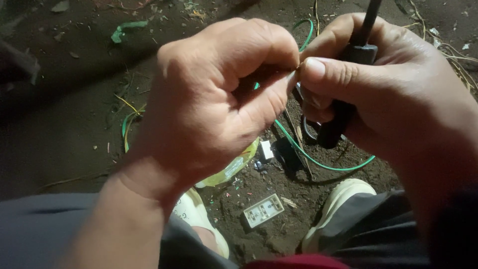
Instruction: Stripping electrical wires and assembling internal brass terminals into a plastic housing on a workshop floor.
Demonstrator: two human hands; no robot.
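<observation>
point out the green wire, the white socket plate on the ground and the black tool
green wire point(323, 165), head view, on the loop below the hands
white socket plate point(263, 210), head view, its middle
black tool point(332, 130), head view, lower handle

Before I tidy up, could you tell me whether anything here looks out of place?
Yes: a small white rectangular socket part lies loose in the dirt between the pale shoes, amid scattered green wire scraps.

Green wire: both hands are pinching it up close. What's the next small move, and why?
Probably a short twist of the wire end. The left hand and right hand meet fingertip to fingertip on the green wire, whose end is hidden between them. The right hand also grips a black cable, and the wire's slack loop hangs free over the dirt ground.
</observation>
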